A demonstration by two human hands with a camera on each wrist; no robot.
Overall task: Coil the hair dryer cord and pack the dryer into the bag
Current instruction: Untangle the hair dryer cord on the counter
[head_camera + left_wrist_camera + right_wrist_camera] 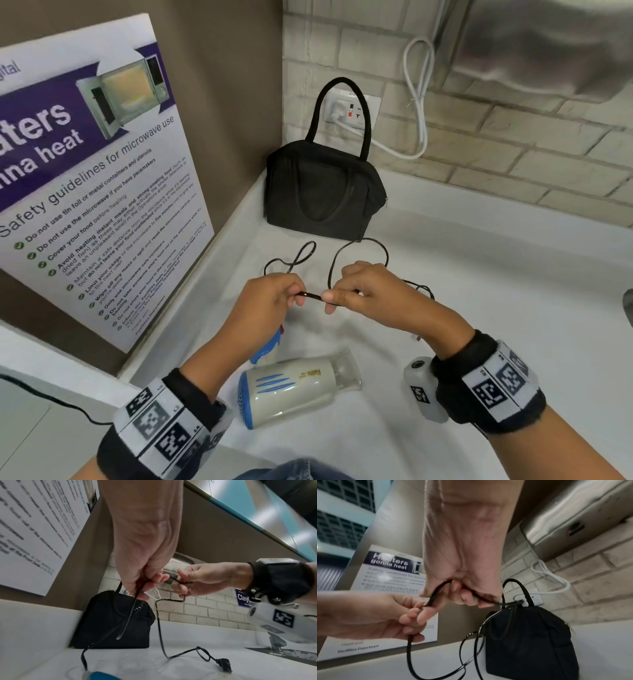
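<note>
My left hand (274, 301) and right hand (363, 291) both pinch the cord (310, 295) at frame centre, mostly uncoiled, while the dryer (294, 387) lies outside the bag (322, 195), so I judge nearly everything remains.

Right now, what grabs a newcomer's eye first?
Both hands at centre: the left hand and right hand pinch a short stretch of the black cord between them, the rest sprawling on the counter. The dryer lies just below them; the black bag stands behind, in the corner.
</note>
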